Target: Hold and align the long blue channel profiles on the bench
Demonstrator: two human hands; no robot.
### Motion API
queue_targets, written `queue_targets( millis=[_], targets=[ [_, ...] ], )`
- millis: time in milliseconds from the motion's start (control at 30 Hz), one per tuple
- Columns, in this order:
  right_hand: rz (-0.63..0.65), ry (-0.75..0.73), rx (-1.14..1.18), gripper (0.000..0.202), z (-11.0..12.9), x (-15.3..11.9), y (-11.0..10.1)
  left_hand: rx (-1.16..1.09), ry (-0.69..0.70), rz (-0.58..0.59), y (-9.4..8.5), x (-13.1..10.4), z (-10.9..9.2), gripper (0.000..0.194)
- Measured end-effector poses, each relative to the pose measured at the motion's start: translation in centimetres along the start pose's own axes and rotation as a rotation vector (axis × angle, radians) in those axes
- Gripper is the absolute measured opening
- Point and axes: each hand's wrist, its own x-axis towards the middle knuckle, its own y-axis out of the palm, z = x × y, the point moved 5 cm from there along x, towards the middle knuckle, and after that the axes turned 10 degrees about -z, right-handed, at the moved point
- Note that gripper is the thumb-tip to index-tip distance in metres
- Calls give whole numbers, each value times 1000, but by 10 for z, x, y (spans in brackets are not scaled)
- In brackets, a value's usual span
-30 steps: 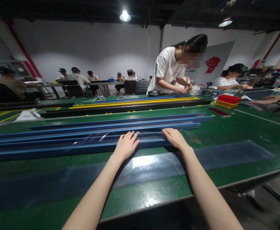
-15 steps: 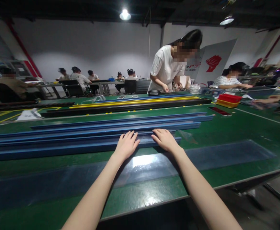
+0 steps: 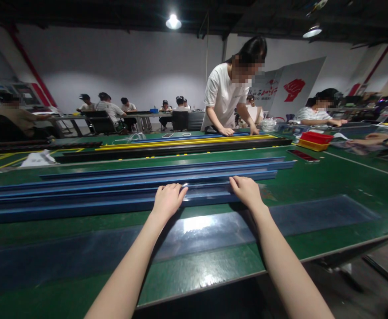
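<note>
Head view: a near blue rail point(image 3: 80, 210) is laid lengthwise on a green table point(image 3: 340, 181) and is taken as landmark. Both hands are placed over it, well apart. Left hand point(image 3: 170, 200): fingers bent and laid close together over the rail, thumb held apart from them; whether the rail is clamped cannot be told. Right hand point(image 3: 247, 191): placed at the rail's right end, which is hidden by it; fingers curled, tips directed toward the left hand; grip cannot be told.

In front of the near rail, a clear strip point(image 3: 296, 215) is laid flat, crossed by both forearms. Just beyond the rail, other blue rails point(image 3: 147, 178) are lined up. Farther beyond, a black rail point(image 3: 180, 150) and a yellow rail point(image 3: 187, 141) are seen. Beyond its right end, a phone point(image 3: 303, 155) and a red tray point(image 3: 316, 138) are noted.
</note>
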Motion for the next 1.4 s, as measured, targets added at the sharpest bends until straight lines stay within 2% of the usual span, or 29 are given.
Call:
queue_targets(
  millis=[167, 300, 433, 533, 733, 967, 1167, 1400],
  targets=[
    [26, -29, 0, 38, 11, -2, 1, 20, 39, -61, 4, -1, -3, 38],
    [52, -135, 59, 38, 31, -4, 0, -11, 95, -106, 11, -3, -8, 37],
    [65, -267, 190, 33, 51, -7, 1, -72, 195, -80, 16, -5, -18, 38],
    [68, -285, 239, 33, 56, -7, 1, -109, 274, -20, 20, -8, -25, 40],
    [49, -186, 118, 39, 39, -4, -1, -158, 241, 57, 20, -6, -24, 42],
    [-43, 41, -49, 42, 7, -2, -3, -112, 144, 7, 10, -2, -13, 43],
    [-24, 71, -50, 42, 2, -2, -2, -45, 35, -66, 3, 2, -3, 43],
    [-31, 37, 9, 41, 8, -1, 1, -45, 42, -112, 4, 2, 3, 39]
  ],
)
